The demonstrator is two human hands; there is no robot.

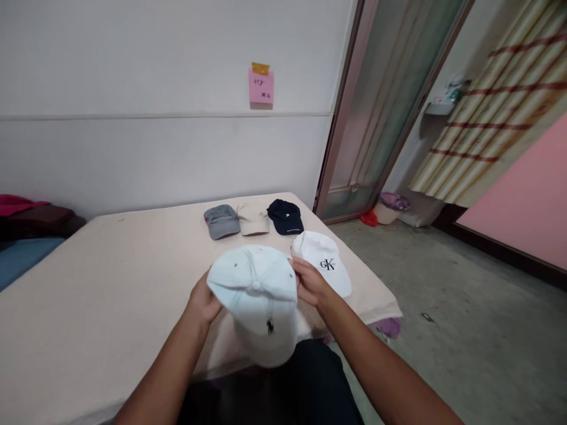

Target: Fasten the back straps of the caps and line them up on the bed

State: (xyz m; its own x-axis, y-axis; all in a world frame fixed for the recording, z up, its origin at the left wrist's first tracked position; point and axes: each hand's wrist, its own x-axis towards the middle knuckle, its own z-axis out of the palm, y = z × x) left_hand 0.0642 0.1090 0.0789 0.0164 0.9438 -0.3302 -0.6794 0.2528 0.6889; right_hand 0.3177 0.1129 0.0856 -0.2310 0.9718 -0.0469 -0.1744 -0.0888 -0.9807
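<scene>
Between my two hands is a pale blue-white baseball cap (261,295), held above the table's front edge with its brim towards me and a small dark logo on its front. My left hand (204,298) grips its left edge, the fingertips partly hidden behind it. On the opposite edge, my right hand (310,282) pinches the cap. Just beyond that hand lies a white cap (321,260) with black letters. Farther back, a grey cap (222,221), a beige cap (253,219) and a navy cap (286,217) sit side by side.
A cream cloth covers the table (110,295), which stands against a white wall. A pink note (261,87) is taped up there. Dark red and blue things (33,221) lie at far left. On the floor at right is a lined bin (390,208) beside a sliding door (367,118).
</scene>
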